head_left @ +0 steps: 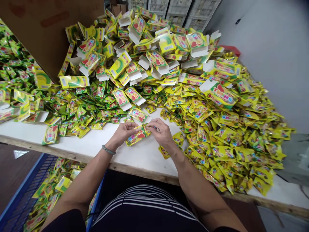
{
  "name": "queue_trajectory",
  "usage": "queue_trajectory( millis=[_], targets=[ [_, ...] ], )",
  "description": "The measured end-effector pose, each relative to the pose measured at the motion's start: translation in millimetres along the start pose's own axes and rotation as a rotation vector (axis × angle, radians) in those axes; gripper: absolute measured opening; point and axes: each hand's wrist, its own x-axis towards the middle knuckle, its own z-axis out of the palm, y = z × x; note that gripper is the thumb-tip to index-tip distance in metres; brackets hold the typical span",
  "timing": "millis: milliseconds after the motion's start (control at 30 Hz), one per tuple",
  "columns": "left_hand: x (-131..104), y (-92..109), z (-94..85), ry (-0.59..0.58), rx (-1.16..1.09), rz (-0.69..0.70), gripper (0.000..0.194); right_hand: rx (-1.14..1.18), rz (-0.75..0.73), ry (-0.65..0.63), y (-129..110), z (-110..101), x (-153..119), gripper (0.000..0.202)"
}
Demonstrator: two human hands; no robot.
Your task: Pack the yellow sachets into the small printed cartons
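Note:
Over the white tabletop [154, 161], my left hand [122, 133] is closed on a small yellow and green candy box [137, 137] with a printed front. My right hand [162, 132] is pinched at the box's right end, thumb and fingertips together on it. Whether a packet is also between those fingertips is too small to tell. Just behind the hands lies another small box [138, 114] with a white flap out. Yellow packets [164, 152] lie beside my right wrist.
Open-flapped boxes [149, 48] are heaped at the back. Yellow packets [224, 138] are piled right, green packets [91, 100] left. A large cardboard carton [43, 32] stands back left. Below the table edge, a blue crate [21, 193] holds boxes. White crates [178, 13] stand behind.

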Motion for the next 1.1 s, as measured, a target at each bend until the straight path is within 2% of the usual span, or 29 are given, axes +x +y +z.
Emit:
queue_trajectory(
  millis=[100,167,267,367,533,700,833,967,1100],
  targets=[
    [-2,0,3.4,-0.071,0.09,0.005,0.043,-0.027,0.003,-0.104,-3,5,1,0.015],
    [-3,1,6.0,-0.11,0.118,-0.012,0.045,-0.032,0.028,-0.102,-3,6,1,0.016],
    [-2,0,8.0,-0.091,0.097,-0.055,0.047,0.038,0.152,-0.039,-2,4,2,0.016],
    [0,0,8.5,-0.041,0.006,-0.076,0.048,0.125,0.248,0.024,-4,0,1,0.032],
    [-1,2,11.1,-0.095,-0.045,-0.084,0.055,0.094,0.263,0.026,-8,2,0,0.023],
    [0,-1,10.2,-0.079,-0.116,-0.06,0.06,0.052,0.244,0.176,-12,6,1,0.033],
    [-2,-3,9.1,-0.06,-0.119,-0.003,0.062,0.012,0.24,0.099,-21,10,-1,0.02],
    [-3,-2,11.1,-0.067,-0.117,-0.02,0.062,0.053,0.252,0.035,-25,13,-2,0.017],
    [-1,-1,11.7,-0.01,-0.151,0.009,0.06,0.001,0.194,0.252,-20,10,0,0.022]
  ],
)
